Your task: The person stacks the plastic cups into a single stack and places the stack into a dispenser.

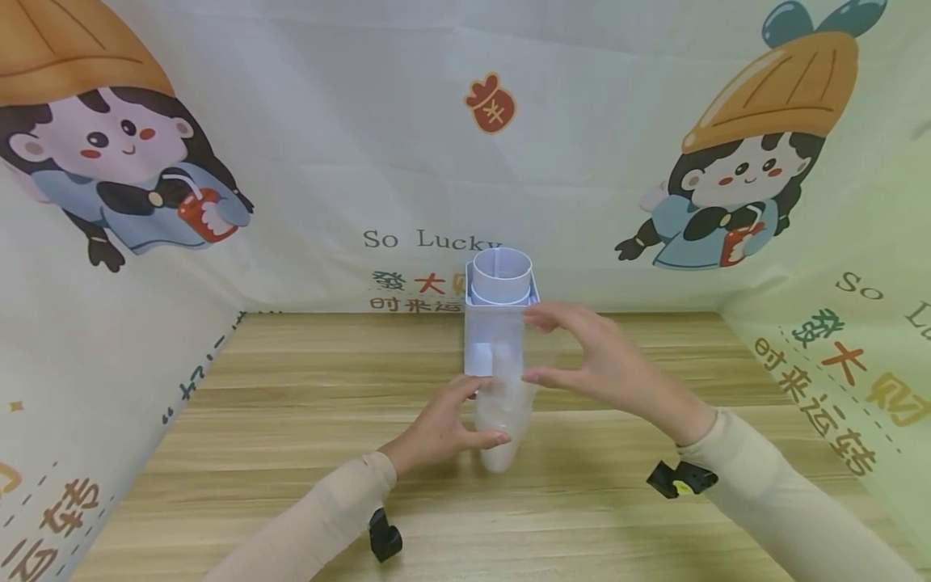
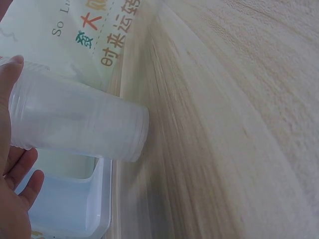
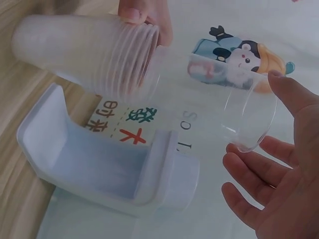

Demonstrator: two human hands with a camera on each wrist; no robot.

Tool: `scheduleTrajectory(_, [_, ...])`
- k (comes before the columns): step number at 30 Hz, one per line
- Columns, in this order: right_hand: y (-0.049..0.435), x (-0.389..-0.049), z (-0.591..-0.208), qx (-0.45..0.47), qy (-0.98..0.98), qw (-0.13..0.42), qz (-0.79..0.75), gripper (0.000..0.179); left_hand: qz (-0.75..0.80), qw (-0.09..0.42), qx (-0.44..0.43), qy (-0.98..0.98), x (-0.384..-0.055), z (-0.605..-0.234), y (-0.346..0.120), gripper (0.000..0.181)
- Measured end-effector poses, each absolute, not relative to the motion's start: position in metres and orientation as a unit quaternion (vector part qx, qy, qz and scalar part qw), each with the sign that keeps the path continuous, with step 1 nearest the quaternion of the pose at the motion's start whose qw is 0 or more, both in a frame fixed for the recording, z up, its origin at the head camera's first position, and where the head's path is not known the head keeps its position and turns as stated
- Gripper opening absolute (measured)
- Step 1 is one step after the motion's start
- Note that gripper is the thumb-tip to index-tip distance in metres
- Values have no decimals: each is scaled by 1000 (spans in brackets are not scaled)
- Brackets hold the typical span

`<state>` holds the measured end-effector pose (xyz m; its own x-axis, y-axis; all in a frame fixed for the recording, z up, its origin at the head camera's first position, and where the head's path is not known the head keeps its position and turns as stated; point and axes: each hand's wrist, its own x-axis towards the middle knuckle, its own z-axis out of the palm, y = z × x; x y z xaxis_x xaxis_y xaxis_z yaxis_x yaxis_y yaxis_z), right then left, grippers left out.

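My left hand (image 1: pixel 440 428) holds a nested stack of clear plastic cups (image 3: pixel 75 55) around its side, just over the wooden table. In the right wrist view the stacked rims face my right hand (image 3: pixel 294 169). Its thumb and fingers grip the rim of a single clear cup (image 3: pixel 244 117), whose narrow end overlaps the mouth of the stack. Directly behind the cups stands a pale blue cup dispenser (image 1: pixel 502 279) with a round tube on top and an open, tray-like lower part. The cups cover part of it in the head view.
The wood-grain table (image 1: pixel 305 388) runs back to a printed cloth (image 1: pixel 349 145) with cartoon figures and lettering, which also hangs on both sides. Black camera mounts (image 1: pixel 384 535) sit on both wrists.
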<state>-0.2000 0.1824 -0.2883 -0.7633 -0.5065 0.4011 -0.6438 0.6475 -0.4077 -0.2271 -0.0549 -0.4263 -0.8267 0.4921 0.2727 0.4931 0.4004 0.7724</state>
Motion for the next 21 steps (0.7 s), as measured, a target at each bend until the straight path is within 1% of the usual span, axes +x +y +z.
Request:
scheduleTrajectory(9, [176, -201, -300, 322, -898, 113, 278, 72, -465, 6, -309, -830, -226, -426, -55, 66])
scheduleTrajectory(16, [173, -200, -313, 307, -908, 86, 271, 71, -461, 9, -309, -831, -226, -426, -55, 64])
scheduleTrajectory(21, [172, -201, -326, 317, -903, 93, 275, 71, -460, 6, -308, -833, -226, -426, -56, 63])
